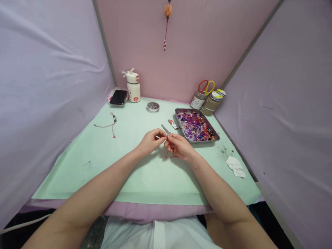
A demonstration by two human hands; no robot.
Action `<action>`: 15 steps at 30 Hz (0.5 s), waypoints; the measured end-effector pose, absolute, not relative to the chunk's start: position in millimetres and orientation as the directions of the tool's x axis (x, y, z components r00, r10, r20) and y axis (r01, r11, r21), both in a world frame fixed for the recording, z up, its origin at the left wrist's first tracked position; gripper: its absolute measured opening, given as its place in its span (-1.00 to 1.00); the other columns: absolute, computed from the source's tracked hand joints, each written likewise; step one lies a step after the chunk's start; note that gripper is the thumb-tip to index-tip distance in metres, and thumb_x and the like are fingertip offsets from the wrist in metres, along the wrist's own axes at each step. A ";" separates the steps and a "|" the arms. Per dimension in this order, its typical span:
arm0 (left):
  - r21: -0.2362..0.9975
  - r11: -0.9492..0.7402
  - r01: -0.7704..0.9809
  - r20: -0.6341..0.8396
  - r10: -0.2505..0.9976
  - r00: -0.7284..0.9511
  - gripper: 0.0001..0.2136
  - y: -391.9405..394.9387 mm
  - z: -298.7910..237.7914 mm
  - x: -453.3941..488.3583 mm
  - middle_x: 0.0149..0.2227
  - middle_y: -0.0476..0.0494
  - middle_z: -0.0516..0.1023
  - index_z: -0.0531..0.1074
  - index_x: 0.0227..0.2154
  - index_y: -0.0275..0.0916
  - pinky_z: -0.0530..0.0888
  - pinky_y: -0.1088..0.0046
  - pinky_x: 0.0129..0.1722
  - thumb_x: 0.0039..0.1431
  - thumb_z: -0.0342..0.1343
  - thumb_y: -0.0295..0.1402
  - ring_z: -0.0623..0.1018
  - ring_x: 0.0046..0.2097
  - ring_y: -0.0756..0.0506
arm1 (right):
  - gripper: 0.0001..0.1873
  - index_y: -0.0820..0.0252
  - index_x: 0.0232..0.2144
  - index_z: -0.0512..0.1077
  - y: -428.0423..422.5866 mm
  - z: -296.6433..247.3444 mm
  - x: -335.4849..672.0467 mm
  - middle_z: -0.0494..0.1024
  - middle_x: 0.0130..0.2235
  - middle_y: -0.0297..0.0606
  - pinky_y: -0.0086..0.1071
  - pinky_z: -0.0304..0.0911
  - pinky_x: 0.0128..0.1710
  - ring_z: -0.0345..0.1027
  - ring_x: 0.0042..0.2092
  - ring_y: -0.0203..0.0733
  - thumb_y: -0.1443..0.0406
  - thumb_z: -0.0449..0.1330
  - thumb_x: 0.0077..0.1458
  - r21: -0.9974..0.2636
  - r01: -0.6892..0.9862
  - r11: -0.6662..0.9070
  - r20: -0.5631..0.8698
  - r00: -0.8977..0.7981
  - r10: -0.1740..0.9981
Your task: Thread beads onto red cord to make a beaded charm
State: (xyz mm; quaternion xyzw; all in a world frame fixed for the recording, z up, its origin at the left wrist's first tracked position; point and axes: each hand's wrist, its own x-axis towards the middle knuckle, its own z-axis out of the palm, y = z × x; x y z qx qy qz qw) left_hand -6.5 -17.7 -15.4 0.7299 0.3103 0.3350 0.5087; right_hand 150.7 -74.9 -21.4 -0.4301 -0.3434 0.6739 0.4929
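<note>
Above the middle of the table, my two hands meet at a thin red cord (170, 157), which hangs in a loop below them. My left hand (151, 141) pinches the cord between thumb and forefinger. With fingers curled, my right hand (181, 146) grips the same cord right beside the left fingertips. Small pointed metal blades (165, 129) show just beyond my fingers; their other end is hidden, and I cannot tell whether they lie on the table or are held. A red and white lighter-like packet (173, 124) lies past my right hand.
A metal tray (214, 139) of mixed beads stands right of my hands. Behind it are a can (197, 102) with scissors and a jar (211, 104). Further left are a round dish (153, 107), bottle (134, 90), phone (118, 97) and beaded red cord (114, 119). Crumpled tissue (235, 166) lies right.
</note>
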 end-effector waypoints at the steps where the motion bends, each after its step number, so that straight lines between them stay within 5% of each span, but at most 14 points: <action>1: 0.947 -0.300 0.116 0.180 0.793 0.582 -0.85 -17.5 -15.7 -6.7 -0.35 -0.08 0.51 0.44 -0.37 -0.27 0.42 0.42 -0.24 0.07 0.10 -0.30 0.49 -0.29 -0.03 | -0.66 0.20 -0.43 0.35 -74.9 -21.8 150.8 0.52 -0.51 -0.38 -0.56 0.12 -0.57 0.28 -0.58 -0.45 0.11 0.36 -0.11 -0.888 -0.367 -0.277 -0.240 -0.144 0.960; 9: 0.935 -0.348 0.065 0.245 0.768 0.591 -0.76 -15.4 -18.8 -9.1 -0.26 -0.12 0.54 0.45 -0.17 -0.25 0.42 0.38 -0.17 0.09 0.12 -0.31 0.51 -0.23 -0.04 | -0.67 0.20 -0.45 0.35 -74.7 -22.3 153.8 0.48 -0.55 -0.43 -0.57 0.05 -0.60 0.21 -0.61 -0.49 0.12 0.35 -0.10 -0.890 -0.353 -0.288 -0.249 -0.154 0.956; 15: 0.906 -0.419 0.069 0.281 0.714 0.641 -0.84 -13.9 -13.8 -12.5 -0.28 -0.14 0.57 0.55 -0.32 -0.25 0.42 0.38 -0.15 0.10 0.13 -0.31 0.52 -0.22 -0.07 | -0.65 0.21 -0.42 0.36 -75.4 -20.9 159.1 0.46 -0.54 -0.42 -0.56 0.08 -0.59 0.21 -0.58 -0.46 0.11 0.37 -0.12 -0.856 -0.332 -0.395 -0.326 -0.246 0.913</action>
